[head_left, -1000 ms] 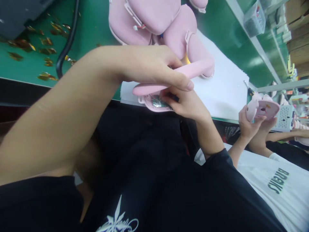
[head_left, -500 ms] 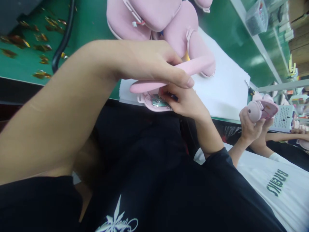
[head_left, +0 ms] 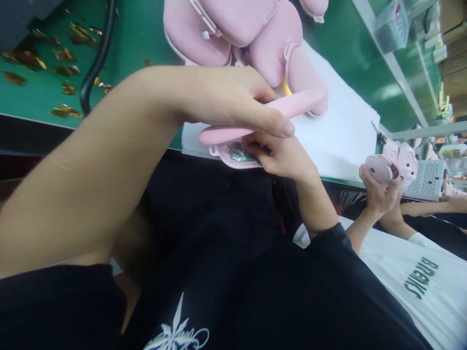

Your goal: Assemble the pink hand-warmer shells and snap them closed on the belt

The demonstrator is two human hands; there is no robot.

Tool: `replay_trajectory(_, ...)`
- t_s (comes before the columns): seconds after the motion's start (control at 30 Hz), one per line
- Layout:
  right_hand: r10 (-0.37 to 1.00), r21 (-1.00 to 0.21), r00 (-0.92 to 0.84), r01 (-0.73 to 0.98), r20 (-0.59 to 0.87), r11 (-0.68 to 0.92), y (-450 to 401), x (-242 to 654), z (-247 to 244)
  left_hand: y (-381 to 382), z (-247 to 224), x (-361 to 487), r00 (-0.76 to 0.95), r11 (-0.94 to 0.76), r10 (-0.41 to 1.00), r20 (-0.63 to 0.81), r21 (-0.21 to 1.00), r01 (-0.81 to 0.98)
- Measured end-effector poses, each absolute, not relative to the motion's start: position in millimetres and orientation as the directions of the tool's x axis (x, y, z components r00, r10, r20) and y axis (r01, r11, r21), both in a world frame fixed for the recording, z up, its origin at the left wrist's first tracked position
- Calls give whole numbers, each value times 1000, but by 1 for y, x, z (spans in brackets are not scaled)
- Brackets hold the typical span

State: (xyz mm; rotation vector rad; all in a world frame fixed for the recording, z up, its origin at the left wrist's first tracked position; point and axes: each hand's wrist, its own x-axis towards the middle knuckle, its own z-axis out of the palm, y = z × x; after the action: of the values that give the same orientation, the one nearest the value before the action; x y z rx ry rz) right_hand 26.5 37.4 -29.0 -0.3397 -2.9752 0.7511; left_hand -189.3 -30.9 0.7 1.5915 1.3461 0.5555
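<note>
My left hand (head_left: 241, 99) is closed around a curved pink shell half (head_left: 304, 102), thumb lying along its near side. Tilted beneath that is another pink shell half (head_left: 237, 166), with a green circuit board (head_left: 239, 155) and thin wires inside. My right hand (head_left: 279, 153) reaches between the halves from the right, its thumb and fingers bent together over the board. What those fingertips pinch, if anything, is hidden. Both halves are held at the bench's front edge, partly over a white sheet (head_left: 339, 131).
Several pink shells (head_left: 233, 24) lie piled beyond my hands, a small white connector (head_left: 206, 35) sticking out. Left are a black cable (head_left: 97, 63) and amber film scraps (head_left: 65, 70). A screwdriver (head_left: 381, 138) lies right, near a co-worker's hands (head_left: 381, 194) holding a pink casing (head_left: 379, 167).
My hands keep nearly the same pose, and the view has shifted slightly. The co-worker at the right has turned the pink casing.
</note>
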Motion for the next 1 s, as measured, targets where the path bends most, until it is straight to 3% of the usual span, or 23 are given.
replay_trajectory(0.27, 216, -331, -976, 212, -25, 920, 30, 32, -30, -42, 4, -185, 265, 109, 927, -266, 866, 489)
replay_trajectory(0.5, 238, -398, -969, 192, 69, 897, 17, 44, -45, -46, 3, -180, 310, 54, 929, -203, 901, 431)
replay_trajectory(0.73, 261, -402, -965, 225, 37, 888, 6, 42, -51, -53, 2, -182, 229, 90, 951, -206, 897, 434)
replay_trajectory(1.0, 321, -408, -928, 222, 192, 886, -3, 48, -62, -55, -3, -184, 259, 102, 945, -199, 933, 345)
